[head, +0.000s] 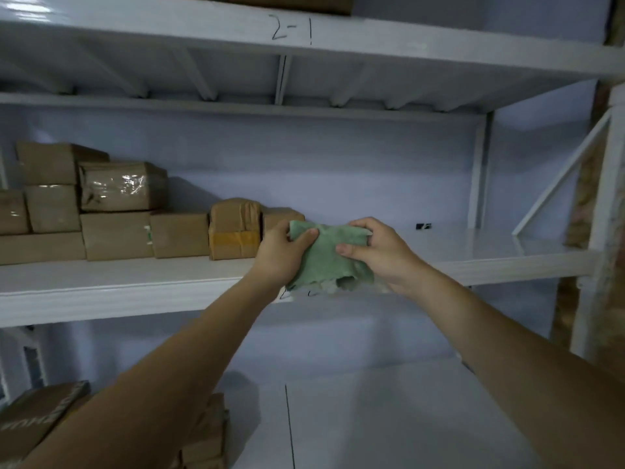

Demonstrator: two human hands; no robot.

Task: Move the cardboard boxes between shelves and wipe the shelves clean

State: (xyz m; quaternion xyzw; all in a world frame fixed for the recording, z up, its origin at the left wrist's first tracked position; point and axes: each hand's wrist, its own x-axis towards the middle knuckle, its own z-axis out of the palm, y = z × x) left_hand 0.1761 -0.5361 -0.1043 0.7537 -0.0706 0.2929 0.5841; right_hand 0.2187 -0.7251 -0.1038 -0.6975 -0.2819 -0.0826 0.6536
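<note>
1. Head view has the green cloth (329, 255) bunched up between both hands, held just above the front edge of the middle shelf (135, 282).
2. Grip state: left hand (282, 252) has fingers curled round the cloth's left end, thumb on top; right hand (375, 252) pinches the right end, thumb pressed on the fabric. A ragged bit hangs loose below the grip.
3. Looks like the cloth is being folded or sorted out before a wipe, that's my guess anyway. I'd fold it into a flat pad so one palm can press it down evenly, and tuck that loose tail in so it doesn't drag.
4. Left of the grip, cardboard boxes (118, 214) are stacked along the shelf, nearest one right behind the left hand. Right of the grip the shelf is bare, so start there and wipe back to front.
5. Small dark object (423, 226) sits far back to the right; can't tell what it is, so sweep around it.
6. More boxes (40, 418) below the grip, lower left.
</note>
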